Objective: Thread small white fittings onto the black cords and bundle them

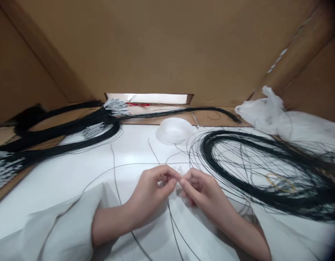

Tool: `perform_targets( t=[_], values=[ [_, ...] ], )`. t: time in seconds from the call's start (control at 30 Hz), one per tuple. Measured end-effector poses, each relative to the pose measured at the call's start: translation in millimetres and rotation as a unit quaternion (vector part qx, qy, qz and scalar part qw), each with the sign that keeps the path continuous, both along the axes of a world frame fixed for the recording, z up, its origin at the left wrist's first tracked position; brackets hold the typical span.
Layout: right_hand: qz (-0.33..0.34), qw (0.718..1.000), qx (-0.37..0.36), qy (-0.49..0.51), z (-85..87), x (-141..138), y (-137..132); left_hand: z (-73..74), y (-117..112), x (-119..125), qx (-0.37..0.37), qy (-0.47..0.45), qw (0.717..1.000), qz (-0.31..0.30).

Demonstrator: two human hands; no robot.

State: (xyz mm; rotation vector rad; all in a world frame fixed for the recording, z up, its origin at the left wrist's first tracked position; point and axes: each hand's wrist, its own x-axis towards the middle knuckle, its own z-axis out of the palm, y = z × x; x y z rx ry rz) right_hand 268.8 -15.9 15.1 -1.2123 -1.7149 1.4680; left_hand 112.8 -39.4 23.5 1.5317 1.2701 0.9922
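Cardboard walls point(167, 47) round a white tabletop point(134, 146), my left hand point(152, 185) and right hand point(206, 188) meet, fingertips pinched together on something I cannot tell, loose black strands point(171, 214) run beneath toward the near edge, white bowl point(176, 129) by the far edge.

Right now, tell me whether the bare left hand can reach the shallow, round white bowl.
Probably yes: the bowl stands just beyond the left hand, with only thin, dark strands between. That hand's fingertips meet those of the right hand and would have to part first.
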Motion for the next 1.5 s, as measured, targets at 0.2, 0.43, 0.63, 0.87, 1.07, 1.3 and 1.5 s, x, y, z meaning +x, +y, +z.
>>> perform_targets(
  t=[0.2, 0.43, 0.63, 0.87, 1.07, 1.3, 1.5],
  values=[
    [0.018, 1.000, -0.016, 0.008, -2.0, -3, -3, -1.5, -7, 1, 0.044, 0.035, 0.998, 0.018],
    [0.033, 0.998, -0.032, 0.036, 0.2, -5, -1, -6.3, -11, 3, 0.095, 0.138, 0.986, 0.009],
    [0.027, 0.999, -0.021, 0.041, 1.9, -6, -1, -8.1, -10, 4, 0.117, 0.174, 0.978, 0.001],
    [-0.034, 0.998, 0.005, 0.054, -0.1, -1, 0, -8.5, -1, 0, 0.127, 0.192, 0.973, 0.029],
    [-0.090, 0.991, 0.036, 0.097, -3.2, 3, 5, -14.4, 10, -11, 0.122, 0.306, 0.944, 0.023],
    [-0.105, 0.988, 0.010, 0.111, -4.5, 4, 8, -14.0, 17, -11, 0.154, 0.421, 0.894, -0.010],
    [-0.096, 0.989, -0.013, 0.108, -4.5, 2, 9, -16.5, 29, -9, 0.169, 0.442, 0.881, -0.028]
  ],
)
